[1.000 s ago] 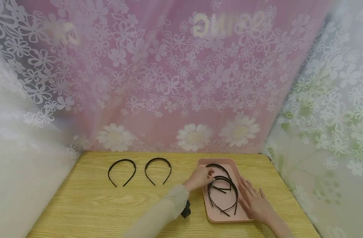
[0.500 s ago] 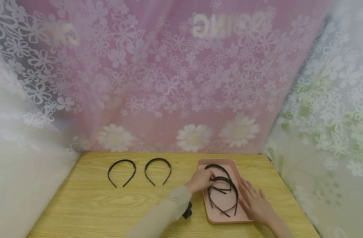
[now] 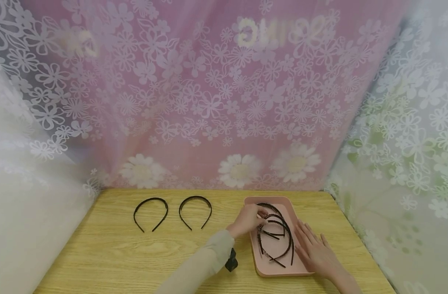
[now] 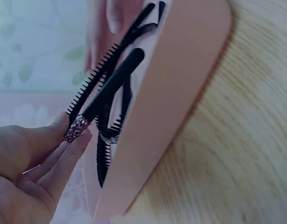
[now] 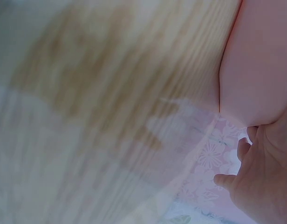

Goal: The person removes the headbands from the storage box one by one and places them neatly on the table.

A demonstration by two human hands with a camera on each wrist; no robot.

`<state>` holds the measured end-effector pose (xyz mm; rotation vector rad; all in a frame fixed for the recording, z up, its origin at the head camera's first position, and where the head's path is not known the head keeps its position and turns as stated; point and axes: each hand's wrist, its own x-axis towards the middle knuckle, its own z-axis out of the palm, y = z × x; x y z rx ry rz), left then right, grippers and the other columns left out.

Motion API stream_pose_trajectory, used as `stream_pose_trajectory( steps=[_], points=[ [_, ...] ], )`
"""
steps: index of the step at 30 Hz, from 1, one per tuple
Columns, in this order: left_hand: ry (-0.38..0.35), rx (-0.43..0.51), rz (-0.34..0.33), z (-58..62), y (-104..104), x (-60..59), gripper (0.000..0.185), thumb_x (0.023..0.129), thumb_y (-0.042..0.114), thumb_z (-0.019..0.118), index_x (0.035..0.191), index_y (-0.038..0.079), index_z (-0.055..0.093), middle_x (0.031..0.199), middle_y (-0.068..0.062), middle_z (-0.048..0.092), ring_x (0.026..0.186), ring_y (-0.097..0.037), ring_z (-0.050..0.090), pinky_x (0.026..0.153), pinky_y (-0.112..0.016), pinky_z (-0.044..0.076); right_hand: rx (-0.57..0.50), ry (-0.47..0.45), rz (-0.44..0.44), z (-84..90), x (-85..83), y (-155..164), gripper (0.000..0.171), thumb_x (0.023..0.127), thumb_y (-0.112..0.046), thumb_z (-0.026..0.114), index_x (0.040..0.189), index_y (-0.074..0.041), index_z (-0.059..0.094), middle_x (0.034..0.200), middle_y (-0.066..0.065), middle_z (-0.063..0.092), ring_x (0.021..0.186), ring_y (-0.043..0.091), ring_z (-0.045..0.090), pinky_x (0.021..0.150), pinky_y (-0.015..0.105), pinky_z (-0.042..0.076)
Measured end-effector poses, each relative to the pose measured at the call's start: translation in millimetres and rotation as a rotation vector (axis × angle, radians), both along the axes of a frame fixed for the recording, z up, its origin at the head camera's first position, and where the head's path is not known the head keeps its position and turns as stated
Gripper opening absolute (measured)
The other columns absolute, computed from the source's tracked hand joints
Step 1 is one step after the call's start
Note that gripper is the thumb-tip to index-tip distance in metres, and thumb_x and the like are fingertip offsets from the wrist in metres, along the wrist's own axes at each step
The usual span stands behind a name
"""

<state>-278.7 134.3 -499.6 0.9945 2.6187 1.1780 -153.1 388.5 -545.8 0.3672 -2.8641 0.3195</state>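
Observation:
My left hand (image 3: 249, 220) is over the left side of a pink tray (image 3: 282, 274). Its thumb and fingers pinch a black toothed headband (image 4: 118, 84) at a spot covered in sparkling stones, as the left wrist view shows. Part of that headband is hidden by the fingertips. Several other black headbands (image 3: 292, 232) lie overlapping in the tray under and around it. My right hand (image 3: 316, 247), fingers straight, rests against the tray's right wall, its palm side facing the tray; in the right wrist view the hand (image 5: 262, 175) is beside the pink wall.
Two black headbands stand apart on the wooden table (image 3: 136, 261) at the left: a thin one (image 3: 151, 199) and a toothed one (image 3: 195, 198). A pink floral curtain (image 3: 194, 122) hangs behind the table, with pale sheets at both sides.
My left hand has taken hold of a headband in the tray and shifted it, so its arch now shows apart from the one it overlapped. My right hand has stayed put.

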Motion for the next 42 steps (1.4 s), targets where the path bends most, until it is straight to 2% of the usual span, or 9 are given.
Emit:
stream_pose_trajectory(
  steps=[9, 13, 17, 21, 23, 24, 28, 31, 42],
  points=[
    [-0.048, 0.036, -0.024, 6.1, -5.0, -2.3, 0.030, 0.089, 0.008, 0.079, 0.118, 0.007, 0.076, 0.102, -0.005, 0.077, 0.086, -0.009, 0.070, 0.073, -0.018, 0.056, -0.021, 0.107, 0.044, -12.6, -3.3, 5.8, 0.061, 0.102, -0.031, 0.061, 0.156, -0.012, 0.041, 0.165, 0.004, 0.031, 0.155, 0.014, 0.015, 0.100, 0.075, 0.032],
    [-0.081, 0.102, 0.002, 8.4, -9.2, -2.9, 0.028, 0.090, 0.008, 0.078, 0.118, 0.008, 0.076, 0.102, -0.005, 0.076, 0.082, -0.006, 0.069, 0.070, -0.019, 0.056, -0.038, 0.093, 0.027, -11.4, -3.7, 4.8, 0.063, 0.102, -0.032, 0.061, 0.157, -0.012, 0.039, 0.164, 0.006, 0.033, 0.154, 0.021, 0.022, 0.100, 0.075, 0.032],
    [-0.166, 0.194, 0.043, 10.7, -15.6, -4.6, 0.030, 0.091, 0.009, 0.077, 0.121, 0.007, 0.074, 0.108, -0.005, 0.075, 0.077, -0.005, 0.068, 0.065, -0.022, 0.057, -0.041, 0.048, 0.008, -7.1, -2.3, 2.5, 0.065, 0.103, -0.033, 0.060, 0.160, -0.016, 0.035, 0.165, 0.007, 0.031, 0.151, 0.032, 0.029, 0.104, 0.075, 0.029],
    [-0.258, 0.250, 0.095, 14.4, -22.1, -7.5, 0.034, 0.091, 0.009, 0.077, 0.125, 0.008, 0.072, 0.114, -0.006, 0.074, 0.080, -0.012, 0.072, 0.068, -0.031, 0.060, -0.025, 0.040, 0.012, -4.4, -1.3, 1.3, 0.063, 0.102, -0.032, 0.061, 0.158, -0.014, 0.038, 0.165, 0.007, 0.032, 0.153, 0.026, 0.024, 0.105, 0.075, 0.028],
    [-0.306, 0.283, 0.113, 15.4, -25.2, -8.8, 0.035, 0.091, 0.008, 0.077, 0.125, 0.007, 0.072, 0.115, -0.007, 0.073, 0.084, -0.021, 0.074, 0.070, -0.033, 0.061, -0.010, 0.033, 0.013, -2.9, -1.2, 1.0, 0.061, 0.103, -0.032, 0.061, 0.156, -0.011, 0.041, 0.165, 0.008, 0.031, 0.156, 0.013, 0.008, 0.106, 0.075, 0.028],
    [-0.325, 0.298, 0.121, 15.7, -26.8, -8.9, 0.035, 0.091, 0.008, 0.077, 0.125, 0.007, 0.072, 0.115, -0.008, 0.073, 0.086, -0.025, 0.074, 0.070, -0.033, 0.061, -0.008, 0.029, 0.014, -2.4, -1.2, 0.9, 0.060, 0.103, -0.032, 0.061, 0.155, -0.010, 0.043, 0.165, 0.008, 0.032, 0.156, 0.011, 0.007, 0.106, 0.075, 0.028],
    [-0.380, 0.367, 0.147, 13.7, -33.0, -9.8, 0.036, 0.090, 0.005, 0.076, 0.126, 0.009, 0.072, 0.116, -0.010, 0.071, 0.087, -0.027, 0.074, 0.072, -0.034, 0.062, -0.003, 0.004, -0.001, 0.3, -0.2, -0.1, 0.059, 0.102, -0.034, 0.060, 0.153, -0.007, 0.046, 0.164, 0.010, 0.033, 0.156, 0.018, 0.013, 0.108, 0.073, 0.027],
    [-0.394, 0.393, 0.158, 13.3, -37.3, -10.4, 0.036, 0.091, 0.005, 0.076, 0.127, 0.010, 0.071, 0.116, -0.011, 0.071, 0.084, -0.022, 0.074, 0.074, -0.039, 0.062, -0.003, -0.005, -0.006, -0.3, 0.3, 0.2, 0.059, 0.103, -0.034, 0.060, 0.153, -0.007, 0.046, 0.163, 0.010, 0.034, 0.151, 0.030, 0.028, 0.108, 0.073, 0.027],
    [-0.402, 0.443, 0.197, 14.0, -52.9, -15.0, 0.035, 0.095, 0.007, 0.072, 0.129, 0.005, 0.068, 0.124, -0.019, 0.067, 0.096, -0.036, 0.073, 0.071, -0.033, 0.062, 0.006, 0.017, 0.003, -2.0, -0.2, 0.1, 0.059, 0.102, -0.034, 0.061, 0.153, -0.008, 0.046, 0.163, 0.011, 0.034, 0.153, 0.026, 0.025, 0.107, 0.073, 0.028]
  ],
)
